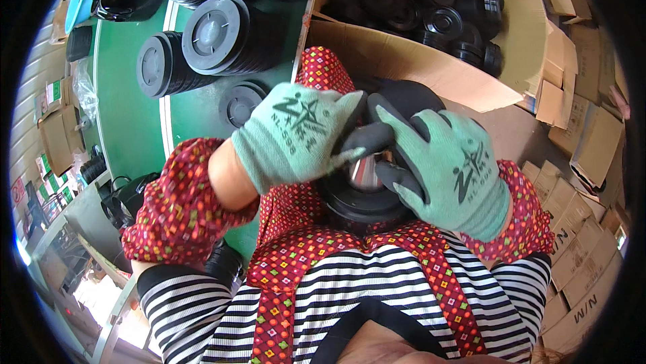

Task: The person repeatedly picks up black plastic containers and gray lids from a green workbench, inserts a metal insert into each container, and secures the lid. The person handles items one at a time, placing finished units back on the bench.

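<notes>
A black round part [360, 206] with a wide rim lies in front of my body, over my red patterned apron. A shiny silver piece [365, 174] shows at its middle. My left hand [303, 132], in a green glove with dark fingertips, is closed above this part, its thumb and fingers pinched together. My right hand [447, 162], gloved the same way, bends its fingers in from the other side, with its thumb beside the silver piece. The fingertips of both hands nearly meet, and what they grip is hidden. Behind them sits another dark rounded shape [414, 95].
On the green table [128, 122] to the left stand stacks of black discs [214, 34] and a single black disc [241, 103]. An open cardboard box [417, 54] at the far right holds many black round parts [444, 22]. Flattened cartons [579, 263] line the right side.
</notes>
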Demonstrator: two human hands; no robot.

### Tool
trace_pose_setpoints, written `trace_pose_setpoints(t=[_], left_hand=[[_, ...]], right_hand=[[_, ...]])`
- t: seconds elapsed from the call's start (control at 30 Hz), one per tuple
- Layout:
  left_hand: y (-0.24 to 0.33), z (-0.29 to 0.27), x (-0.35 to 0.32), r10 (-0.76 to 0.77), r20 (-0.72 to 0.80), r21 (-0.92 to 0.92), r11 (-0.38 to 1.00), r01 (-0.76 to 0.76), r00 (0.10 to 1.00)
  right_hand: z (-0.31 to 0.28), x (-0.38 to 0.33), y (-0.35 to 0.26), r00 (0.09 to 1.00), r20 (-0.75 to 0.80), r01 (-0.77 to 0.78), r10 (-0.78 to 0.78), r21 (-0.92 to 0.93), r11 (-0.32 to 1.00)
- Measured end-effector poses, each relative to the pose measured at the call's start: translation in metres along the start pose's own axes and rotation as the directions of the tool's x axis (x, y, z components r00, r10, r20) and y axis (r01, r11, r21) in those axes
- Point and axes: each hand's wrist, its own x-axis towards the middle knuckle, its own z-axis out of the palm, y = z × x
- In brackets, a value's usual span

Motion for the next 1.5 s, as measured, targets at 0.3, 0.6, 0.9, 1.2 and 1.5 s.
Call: trace_pose_setpoints(t=[0.3, 0.6, 0.9, 1.2, 1.5], left_hand=[[-0.059, 0.042, 0.052, 0.380, -0.309, -0.035, 0.911, -0.410, 0.872], [-0.050, 0.057, -0.047, -0.120, -0.746, -0.179, 0.984, -0.024, 0.655], [-0.098, 0.237, -0.224, -0.631, -0.738, -0.312, 0.633, 0.708, 0.239], [-0.032, 0.177, -0.216, -0.499, -0.782, -0.507, 0.858, 0.086, 0.372], [-0.060, 0.133, -0.267, -0.798, -0.579, -0.785, 0.487, -0.383, 0.170]], right_hand=[[-0.014, -0.009, -0.035, 0.991, -0.017, -0.131, 0.131, -0.204, 0.970], [0.008, -0.018, -0.007, 0.832, -0.481, 0.253, -0.276, -0.114, 0.961], [0.098, -0.002, 0.020, 0.824, -0.559, 0.363, -0.091, 0.397, 0.843], [0.069, 0.090, 0.012, 0.841, -0.407, 0.279, 0.357, 0.891, 0.358], [0.145, 0.151, -0.090, 0.992, -0.018, -0.013, 0.127, 0.971, 0.238]])
